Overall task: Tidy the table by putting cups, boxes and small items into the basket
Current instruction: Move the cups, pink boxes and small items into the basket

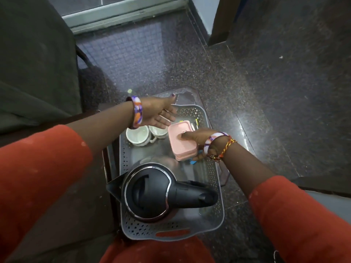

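A grey perforated basket [214,179] sits below me on a small table. Inside it stand two white cups [139,137] at the far left and a black electric kettle [157,192] at the near end. My right hand [199,142] grips a stack of pink lidded boxes [181,138], thumb on the lid, holding it inside the basket to the right of the cups. My left hand [158,112] hovers open over the basket's far end, fingers spread, holding nothing.
A dark sofa [34,63] stands close on the left. Speckled dark floor [266,92] lies to the right and beyond. Small items [195,124] lie in the basket's far right corner, behind the boxes. A dark wooden leg or post [220,21] rises at the top right.
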### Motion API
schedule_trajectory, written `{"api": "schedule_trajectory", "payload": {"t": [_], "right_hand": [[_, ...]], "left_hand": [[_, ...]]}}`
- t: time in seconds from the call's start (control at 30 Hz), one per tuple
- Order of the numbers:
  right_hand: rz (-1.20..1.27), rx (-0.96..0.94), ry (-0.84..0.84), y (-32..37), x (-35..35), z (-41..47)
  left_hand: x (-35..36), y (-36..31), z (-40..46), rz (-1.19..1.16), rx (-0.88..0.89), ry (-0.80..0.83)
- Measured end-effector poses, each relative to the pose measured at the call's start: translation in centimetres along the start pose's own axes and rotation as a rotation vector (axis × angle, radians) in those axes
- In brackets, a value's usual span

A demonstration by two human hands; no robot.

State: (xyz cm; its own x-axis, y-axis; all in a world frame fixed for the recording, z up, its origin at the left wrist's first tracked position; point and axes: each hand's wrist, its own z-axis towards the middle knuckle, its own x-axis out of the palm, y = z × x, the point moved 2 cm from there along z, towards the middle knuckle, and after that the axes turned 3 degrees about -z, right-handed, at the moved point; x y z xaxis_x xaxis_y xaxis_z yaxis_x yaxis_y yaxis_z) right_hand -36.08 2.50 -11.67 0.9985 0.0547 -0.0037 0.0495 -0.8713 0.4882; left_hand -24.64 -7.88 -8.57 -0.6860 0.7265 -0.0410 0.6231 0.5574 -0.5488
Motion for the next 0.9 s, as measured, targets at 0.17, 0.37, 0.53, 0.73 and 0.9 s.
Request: {"api": "schedule_trajectory", "payload": {"t": [0.17, 0.37, 0.53, 0.73, 0.9], "right_hand": [[0.019, 0.013, -0.011, 1.4, 1.1, 0.5], [-0.037, -0.061, -0.182, 0.9, 2.0, 0.9], [-0.056, -0.091, -0.308, -0.8, 3.0, 2.0], [-0.120, -0.097, -0.363, -1.9, 3.6, 2.7], [-0.159, -0.123, -0.289, -1.1, 2.4, 2.2]], "left_hand": [[-2.1, 1.6, -1.5, -0.069, 0.028, -0.044], [-1.3, 3.6, -0.8, 0.355, -0.183, 0.033], [0.7, 5.4, 0.3, 0.307, -0.163, 0.084], [1.2, 5.7, 0.6, 0.110, -0.071, 0.106], [1.2, 5.4, -0.3, 0.174, -0.109, 0.098]]}}
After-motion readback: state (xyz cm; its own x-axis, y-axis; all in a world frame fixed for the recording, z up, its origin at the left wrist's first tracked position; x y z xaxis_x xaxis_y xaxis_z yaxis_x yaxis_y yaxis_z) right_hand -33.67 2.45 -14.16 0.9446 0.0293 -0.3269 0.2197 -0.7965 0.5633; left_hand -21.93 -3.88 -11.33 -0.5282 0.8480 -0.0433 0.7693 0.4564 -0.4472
